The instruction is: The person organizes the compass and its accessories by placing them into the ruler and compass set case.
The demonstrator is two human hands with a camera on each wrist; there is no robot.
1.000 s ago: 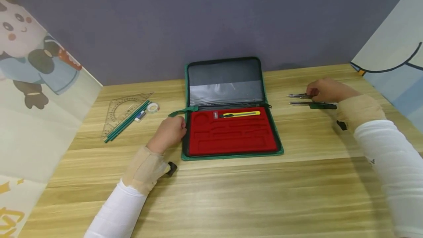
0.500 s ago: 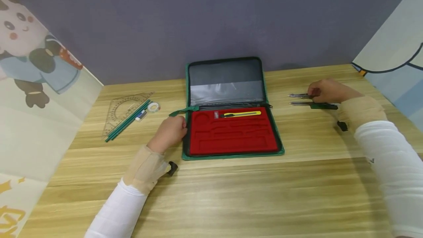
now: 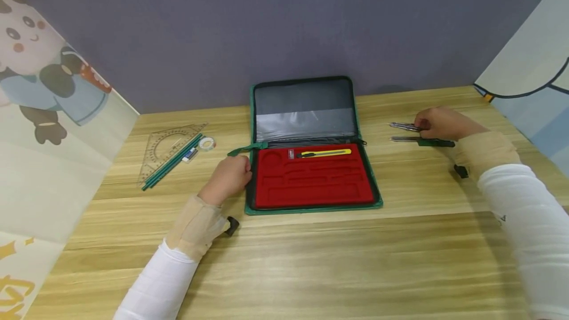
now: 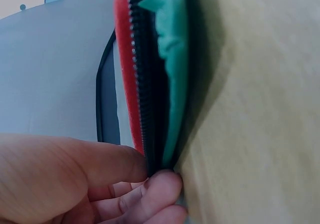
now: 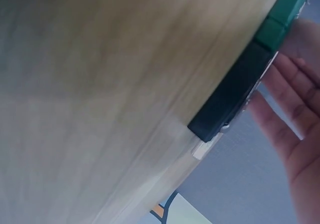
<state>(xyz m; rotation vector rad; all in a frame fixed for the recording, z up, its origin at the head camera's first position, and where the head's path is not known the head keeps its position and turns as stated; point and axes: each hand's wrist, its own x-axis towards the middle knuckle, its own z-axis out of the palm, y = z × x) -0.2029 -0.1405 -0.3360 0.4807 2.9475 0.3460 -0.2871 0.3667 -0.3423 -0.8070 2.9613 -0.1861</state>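
Observation:
My left hand (image 3: 227, 177) pinches the left edge of a green zip case (image 3: 313, 210). In the left wrist view, thumb and fingers meet at the lower end of the zipper (image 4: 140, 73). The case lies open, with a red moulded tray (image 3: 311, 194) bearing a yellow utility knife (image 3: 326, 153) and a small clear box (image 3: 291, 154). At the right, my right hand (image 3: 444, 123) pinches a metal drawing compass (image 3: 403, 126), its far end hidden by the fingers. Just in front lies a green-and-black tool (image 3: 435, 142) with a slim metal end, also in the right wrist view.
Left of the case lie a clear set square (image 3: 155, 144), green pencils (image 3: 171, 164), a blue-and-white eraser (image 3: 189, 154) and a roll of tape (image 3: 206, 143). A grey panel (image 3: 302, 23) stands behind the wooden table (image 3: 338, 265), with printed walls at both sides.
In my right hand the compass has turned slightly, its pointed end now a little higher and further right. My left hand stays at the case edge.

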